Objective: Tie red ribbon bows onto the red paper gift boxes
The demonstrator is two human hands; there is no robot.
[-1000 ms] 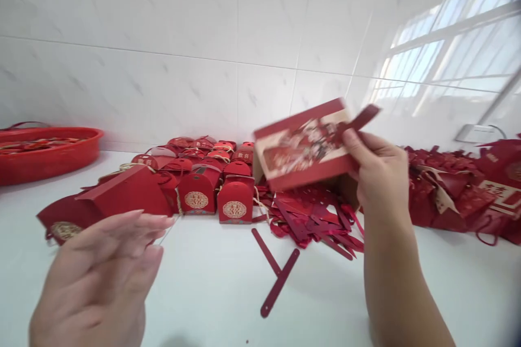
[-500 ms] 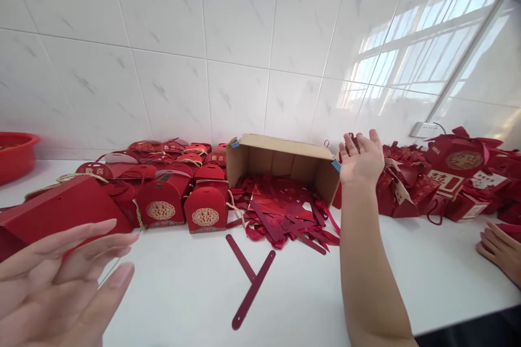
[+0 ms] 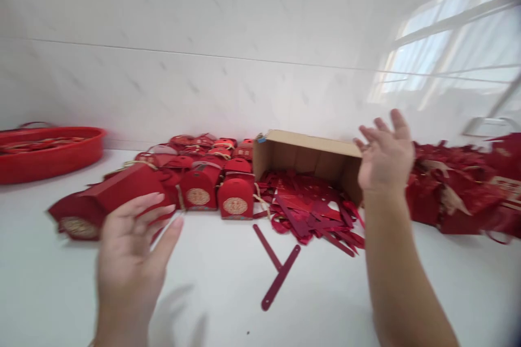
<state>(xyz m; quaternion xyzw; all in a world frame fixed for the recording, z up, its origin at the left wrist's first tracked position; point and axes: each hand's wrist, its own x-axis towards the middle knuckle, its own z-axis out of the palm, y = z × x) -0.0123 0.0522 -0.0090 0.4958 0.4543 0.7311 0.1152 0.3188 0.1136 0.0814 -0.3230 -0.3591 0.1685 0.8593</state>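
My left hand point(image 3: 136, 249) is raised over the white table with its fingers apart and nothing in it. Just behind it lies a large red gift box point(image 3: 122, 190), partly covered by the fingers. My right hand point(image 3: 386, 154) is up beside the right end of an open cardboard box point(image 3: 305, 138), palm showing and fingers spread, holding nothing. Red straps and ribbons point(image 3: 309, 211) spill from the cardboard box. Two dark red straps point(image 3: 280, 279) with holed ends lie crossed on the table in front. Small red gift boxes point(image 3: 236, 198) with gold emblems stand left of the cardboard box.
A red basin point(image 3: 87, 152) with red items in it stands at the far left. More red gift bags point(image 3: 464, 195) crowd the right side along the wall. White marbled tiles point(image 3: 203, 21) rise behind the table point(image 3: 211, 282).
The view has swung left, showing more of the basin and shifting things rightward. My left hand has moved farther in and up, towards the large red box. Both hands stay open.
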